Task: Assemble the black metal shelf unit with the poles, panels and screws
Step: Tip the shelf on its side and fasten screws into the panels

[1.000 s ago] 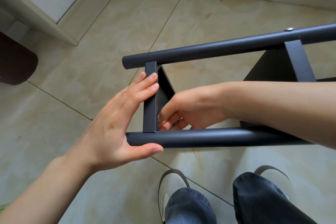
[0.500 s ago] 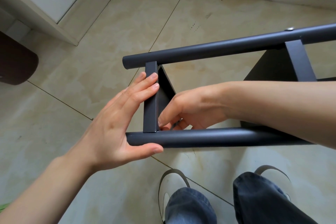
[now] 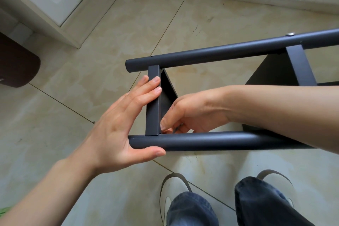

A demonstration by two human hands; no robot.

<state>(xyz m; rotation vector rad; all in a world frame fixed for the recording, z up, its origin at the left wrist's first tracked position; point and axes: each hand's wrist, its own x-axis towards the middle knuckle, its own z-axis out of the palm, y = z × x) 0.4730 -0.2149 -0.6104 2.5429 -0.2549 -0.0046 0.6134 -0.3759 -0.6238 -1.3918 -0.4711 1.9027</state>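
My left hand point(image 3: 117, 128) reaches in from lower left, fingers straight and flat against the end black metal panel edge point(image 3: 153, 102), thumb under the near round black metal pole point(image 3: 211, 141). My right hand point(image 3: 190, 113) comes across from the right, fingers curled down at the panel-pole joint. Versus half a second ago: nearly unchanged. It seems to pinch a small screw or tool; too hidden to confirm. The shelf unit lies sideways above the beige tiled floor point(image 3: 73, 97), far pole point(image 3: 229, 52) parallel.
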